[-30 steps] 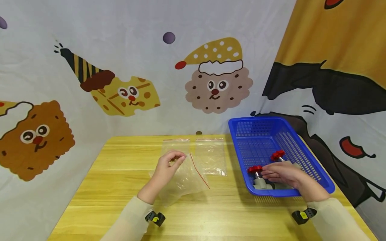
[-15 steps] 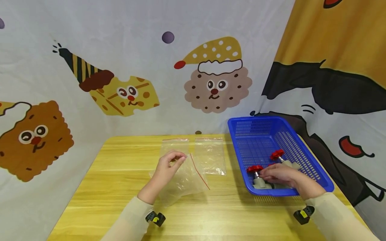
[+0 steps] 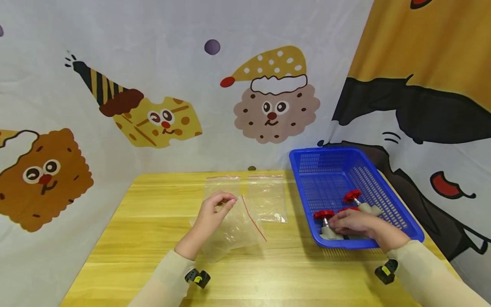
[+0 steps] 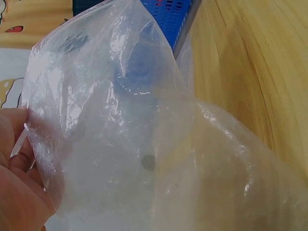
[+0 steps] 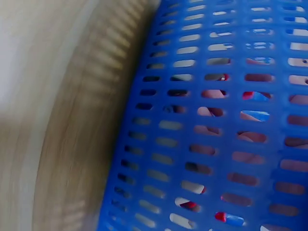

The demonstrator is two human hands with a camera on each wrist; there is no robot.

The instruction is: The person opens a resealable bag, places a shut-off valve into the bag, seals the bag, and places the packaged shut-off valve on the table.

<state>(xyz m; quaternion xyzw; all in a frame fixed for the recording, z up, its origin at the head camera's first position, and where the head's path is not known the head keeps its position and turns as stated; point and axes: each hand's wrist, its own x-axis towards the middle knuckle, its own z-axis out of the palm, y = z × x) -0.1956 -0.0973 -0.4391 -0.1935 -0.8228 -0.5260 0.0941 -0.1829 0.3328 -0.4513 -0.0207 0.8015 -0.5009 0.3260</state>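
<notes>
Fingers of my left hand pinch clear bag; right hand at red-handled valve, grip hidden, can't tell.

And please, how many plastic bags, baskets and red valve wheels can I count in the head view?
Plastic bags: 3
Blue basket: 1
Red valve wheels: 3, one partly hidden
Total visible: 7

The basket is smooth plastic; inside it, the valves have shiny metal stems. Left of it, the zip bags are crinkled, glossy plastic. Under it is a smooth wood-grain tabletop, behind it a matt cloth backdrop.
</notes>
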